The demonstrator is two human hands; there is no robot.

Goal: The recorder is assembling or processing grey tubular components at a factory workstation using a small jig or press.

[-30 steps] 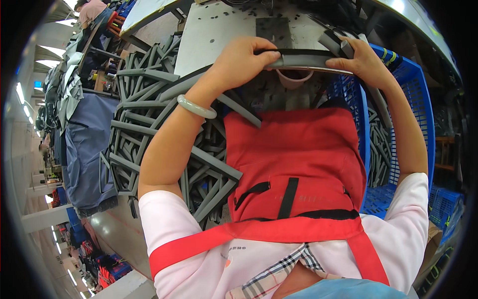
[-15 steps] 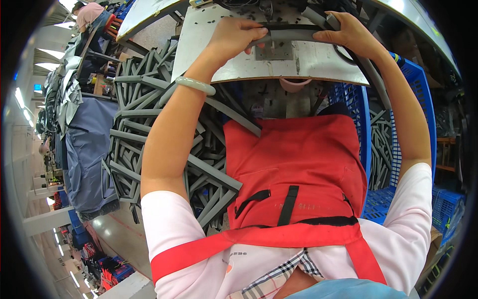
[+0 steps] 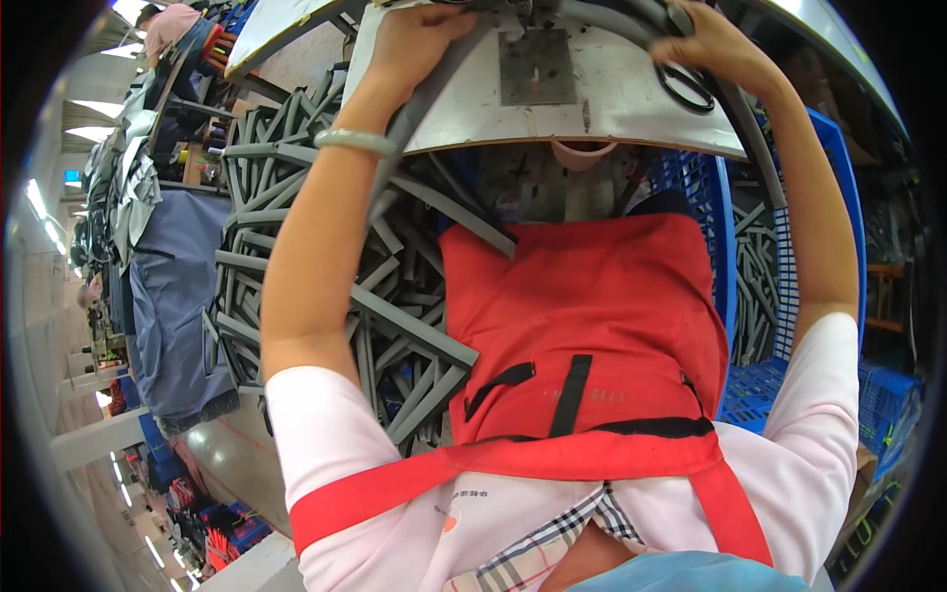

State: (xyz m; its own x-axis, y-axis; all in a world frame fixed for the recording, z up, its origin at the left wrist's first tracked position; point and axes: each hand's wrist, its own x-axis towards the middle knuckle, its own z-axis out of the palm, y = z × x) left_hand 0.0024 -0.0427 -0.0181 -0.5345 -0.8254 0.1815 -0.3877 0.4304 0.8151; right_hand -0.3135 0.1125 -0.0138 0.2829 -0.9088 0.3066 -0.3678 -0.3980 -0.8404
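My two hands are up over the white table (image 3: 631, 104): left hand (image 3: 416, 44) gripping a gray strip (image 3: 439, 84), blurred, right hand (image 3: 718, 47) clasping gray stripping (image 3: 646, 22) at the upper edge, cut off. One piece or two, I can't tell. One metal plate (image 3: 538, 74) sits in the tabletop; leftward, a strip heap (image 3: 395, 321) too tangled to count; rightward, a blue basket (image 3: 724, 247).
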